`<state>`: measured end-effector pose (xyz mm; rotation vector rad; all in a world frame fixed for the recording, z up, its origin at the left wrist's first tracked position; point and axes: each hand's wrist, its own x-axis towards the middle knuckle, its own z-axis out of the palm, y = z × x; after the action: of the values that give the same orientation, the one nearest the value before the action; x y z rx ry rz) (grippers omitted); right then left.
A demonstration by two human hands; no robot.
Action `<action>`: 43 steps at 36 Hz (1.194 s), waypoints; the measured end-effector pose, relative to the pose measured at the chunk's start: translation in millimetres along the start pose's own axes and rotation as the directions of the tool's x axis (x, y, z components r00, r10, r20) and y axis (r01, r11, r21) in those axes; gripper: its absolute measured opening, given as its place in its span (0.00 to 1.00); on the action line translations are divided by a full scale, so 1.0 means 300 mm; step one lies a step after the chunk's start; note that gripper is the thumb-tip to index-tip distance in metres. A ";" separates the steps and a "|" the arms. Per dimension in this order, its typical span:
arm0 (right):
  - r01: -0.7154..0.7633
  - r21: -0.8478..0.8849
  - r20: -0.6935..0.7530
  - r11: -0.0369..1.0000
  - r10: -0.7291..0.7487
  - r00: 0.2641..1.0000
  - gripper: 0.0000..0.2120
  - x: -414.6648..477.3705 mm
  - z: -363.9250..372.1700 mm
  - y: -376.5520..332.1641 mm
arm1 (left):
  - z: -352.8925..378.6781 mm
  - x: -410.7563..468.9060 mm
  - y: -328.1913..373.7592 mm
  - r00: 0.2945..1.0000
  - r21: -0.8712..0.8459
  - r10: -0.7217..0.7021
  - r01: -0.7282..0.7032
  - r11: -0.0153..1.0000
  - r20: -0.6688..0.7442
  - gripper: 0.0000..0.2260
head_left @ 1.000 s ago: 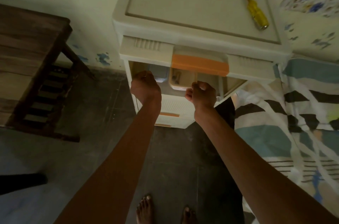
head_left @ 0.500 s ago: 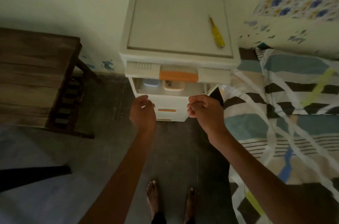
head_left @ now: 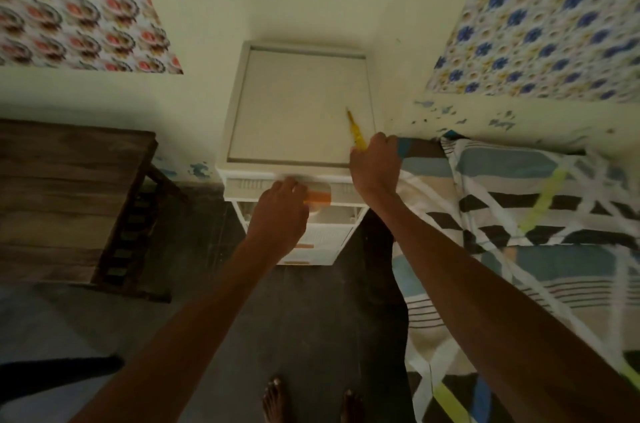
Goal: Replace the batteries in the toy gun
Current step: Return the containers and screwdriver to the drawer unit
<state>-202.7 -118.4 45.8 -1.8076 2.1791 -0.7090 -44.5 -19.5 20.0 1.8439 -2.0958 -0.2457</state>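
Two bare feet (head_left: 273,398) on the dark floor. We have two grips up. Our left grip (head_left: 280,211) lies on the orange handle (head_left: 320,197) of the top drawer; it is blurred, so we cannot tell whether it clasps or presses. Our right grip (head_left: 375,163) curls round one screwdriver (head_left: 356,130): yellow, slim, tip pointing away, atop the one drawer unit (head_left: 301,104), near its right edge.
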 end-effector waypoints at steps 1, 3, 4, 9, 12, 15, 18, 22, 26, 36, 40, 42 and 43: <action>0.006 -0.038 0.019 0.999 -0.005 1.000 0.17 0.014 0.006 0.008 | 0.005 0.003 0.002 1.000 0.014 0.008 -0.008 1.000 -0.019 0.14; 0.030 -0.086 0.045 0.996 -0.027 0.999 0.17 0.040 0.011 0.020 | 0.014 0.007 0.003 1.000 0.021 0.001 0.000 1.000 -0.029 0.15; 0.036 -0.090 0.053 0.995 -0.032 0.998 0.16 0.055 0.012 0.023 | 0.017 0.009 0.003 1.000 0.016 -0.003 0.004 1.000 -0.019 0.14; -0.022 0.053 0.068 0.998 0.018 0.998 0.10 0.079 0.015 0.030 | 0.028 0.020 0.004 0.999 0.043 -0.018 0.017 0.999 0.031 0.11; -0.009 0.234 0.023 0.972 0.004 1.000 0.06 -0.042 -0.045 0.050 | 0.016 0.029 0.006 0.997 0.011 -0.071 0.071 0.997 0.033 0.13; 0.012 0.426 -0.020 0.904 -0.004 1.000 0.09 -0.266 -0.129 0.101 | -0.003 0.037 -0.004 0.995 -0.012 -0.077 0.078 0.997 0.062 0.15; -0.067 0.500 0.046 0.864 0.050 0.998 0.06 -0.499 -0.144 0.205 | -0.015 0.037 -0.016 0.993 -0.024 -0.080 0.083 0.996 0.083 0.14; -0.251 0.460 0.220 0.852 0.165 0.961 0.03 -0.666 -0.072 0.343 | -0.010 0.033 -0.021 0.997 -0.033 -0.055 0.057 0.998 0.054 0.13; -0.402 0.502 0.295 0.766 0.286 0.912 0.11 -0.672 0.130 0.441 | 0.007 0.016 -0.014 0.999 -0.031 -0.046 0.047 0.998 0.014 0.13; -0.108 0.230 0.093 0.967 0.089 0.992 0.16 -0.308 0.572 0.374 | 0.098 -0.023 -0.059 0.992 0.021 0.005 -0.003 1.000 -0.130 0.15; -0.052 0.208 0.028 0.977 0.047 0.999 0.12 -0.210 0.668 0.368 | 0.128 -0.028 -0.056 0.988 0.009 -0.022 0.023 1.000 -0.150 0.16; -0.028 0.173 -0.008 0.985 0.030 1.000 0.11 -0.183 0.696 0.365 | 0.144 -0.025 -0.057 0.987 0.005 -0.044 0.045 0.999 -0.155 0.18; -0.010 0.152 -0.036 0.988 0.016 0.999 0.11 -0.171 0.708 0.366 | 0.149 -0.023 -0.056 0.986 0.003 -0.055 0.056 0.998 -0.156 0.18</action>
<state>-187.6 -102.1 -197.8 -1.7161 2.0950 -0.8869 -44.3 -19.2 -28.2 1.8640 -1.9448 -0.1043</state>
